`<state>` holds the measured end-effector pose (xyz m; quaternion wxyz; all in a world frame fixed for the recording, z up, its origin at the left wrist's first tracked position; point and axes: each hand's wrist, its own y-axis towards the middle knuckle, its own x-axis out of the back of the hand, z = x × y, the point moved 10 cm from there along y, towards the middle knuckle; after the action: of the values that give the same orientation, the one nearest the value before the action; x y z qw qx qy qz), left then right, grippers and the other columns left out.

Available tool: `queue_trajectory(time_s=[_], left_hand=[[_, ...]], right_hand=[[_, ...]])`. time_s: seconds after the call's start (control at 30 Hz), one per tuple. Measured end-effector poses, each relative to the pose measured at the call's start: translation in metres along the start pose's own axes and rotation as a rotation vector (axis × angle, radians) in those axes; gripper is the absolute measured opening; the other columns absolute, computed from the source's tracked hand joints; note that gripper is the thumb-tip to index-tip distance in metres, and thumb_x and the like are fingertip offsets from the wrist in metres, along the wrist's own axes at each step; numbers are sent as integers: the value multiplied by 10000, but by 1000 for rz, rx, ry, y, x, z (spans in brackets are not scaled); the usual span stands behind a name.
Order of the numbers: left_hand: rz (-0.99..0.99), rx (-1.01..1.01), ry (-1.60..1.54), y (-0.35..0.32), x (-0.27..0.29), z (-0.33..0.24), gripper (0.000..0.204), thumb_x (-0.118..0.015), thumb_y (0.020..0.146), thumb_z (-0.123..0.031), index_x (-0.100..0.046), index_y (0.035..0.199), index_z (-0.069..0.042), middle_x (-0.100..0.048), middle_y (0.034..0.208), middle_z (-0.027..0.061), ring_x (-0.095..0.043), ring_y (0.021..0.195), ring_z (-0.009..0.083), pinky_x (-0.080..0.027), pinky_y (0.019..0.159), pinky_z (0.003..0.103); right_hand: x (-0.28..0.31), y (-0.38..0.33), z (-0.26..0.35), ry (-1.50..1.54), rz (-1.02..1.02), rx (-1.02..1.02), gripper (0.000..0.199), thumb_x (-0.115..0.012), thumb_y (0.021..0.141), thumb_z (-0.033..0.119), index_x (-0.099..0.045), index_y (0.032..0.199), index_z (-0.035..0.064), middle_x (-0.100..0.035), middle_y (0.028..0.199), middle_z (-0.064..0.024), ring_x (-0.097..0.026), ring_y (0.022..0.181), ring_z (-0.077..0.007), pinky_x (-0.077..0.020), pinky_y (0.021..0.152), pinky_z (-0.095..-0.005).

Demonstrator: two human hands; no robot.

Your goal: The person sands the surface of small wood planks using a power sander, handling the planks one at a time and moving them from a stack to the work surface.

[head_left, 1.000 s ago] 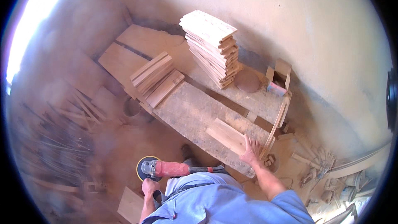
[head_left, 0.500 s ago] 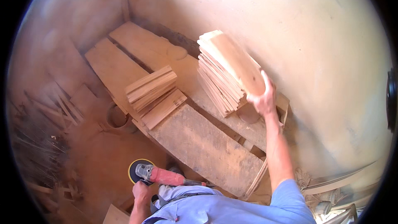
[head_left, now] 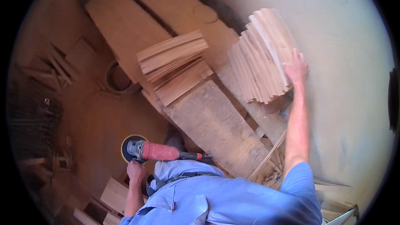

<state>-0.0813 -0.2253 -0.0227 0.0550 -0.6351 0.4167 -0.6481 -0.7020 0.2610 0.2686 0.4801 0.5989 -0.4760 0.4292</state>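
Note:
My left hand [head_left: 135,171] grips the side handle of a red and grey disc sander [head_left: 160,151], which lies across in front of my waist. Its round pad has a yellow rim. Reaching far right, my right hand [head_left: 296,70] is closed on the near end of the outermost wooden board [head_left: 277,37]. That board leans with a tall stack of thin boards [head_left: 254,64] beside the wall. In the middle, a smaller pile of boards [head_left: 173,54] sits on a dusty plank bench [head_left: 212,121].
Behind the stack rises a pale wall [head_left: 341,58]. A round bucket [head_left: 118,77] stands left of the bench on the dusty floor. Wood offcuts [head_left: 60,64] lie at the far left, with more boards [head_left: 114,196] at lower left. A gap runs between the bench planks.
My view has shifted, so the bench sits higher. My right hand has moved with the outer board toward the wall, and the stack's boards look more fanned. The sander remains in my left hand.

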Motion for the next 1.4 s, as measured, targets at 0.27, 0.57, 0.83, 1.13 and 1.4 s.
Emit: queue_trajectory(time_s=[0.27,0.57,0.83,1.13,1.4], left_hand=[[58,86,-16,21,-3,16,237,-600,742,-97,-706,860,79,-695,911,309,-687,911,460,-546,842,519],[45,124,-21,25,-1,19,234,-601,727,-95,-703,841,82,-693,876,307,-689,889,463,-556,818,516],[-8,46,-6,8,-14,56,221,-582,707,-94,-704,809,60,-684,816,304,-677,826,486,-552,756,524],[-4,-22,-27,-2,-16,38,212,-557,692,-77,-672,784,75,-667,762,303,-684,802,472,-521,682,497],[-50,-254,125,-29,-13,-35,210,-576,677,-71,-662,775,93,-671,753,298,-695,787,462,-509,672,499]], right_hand=[[18,-16,48,-84,-197,-84,687,-664,819,159,-447,1469,113,-440,1503,-185,-380,1405,-372,-278,1169,-507],[-151,-162,328,454,360,818,712,-659,746,-17,-473,1431,47,-457,1486,-194,-396,1416,-345,-291,1195,-465],[-232,-171,428,61,415,1039,843,-750,736,129,-389,1493,42,-393,1524,-227,-321,1453,-380,-241,1203,-516],[-238,-206,336,182,334,715,1059,-802,591,279,-341,1502,-1,-465,1328,-297,-429,1249,-445,-281,1121,-580],[-252,-349,112,269,354,205,1024,-767,628,214,-319,1528,19,-394,1374,-320,-367,1272,-460,-252,1101,-616]])
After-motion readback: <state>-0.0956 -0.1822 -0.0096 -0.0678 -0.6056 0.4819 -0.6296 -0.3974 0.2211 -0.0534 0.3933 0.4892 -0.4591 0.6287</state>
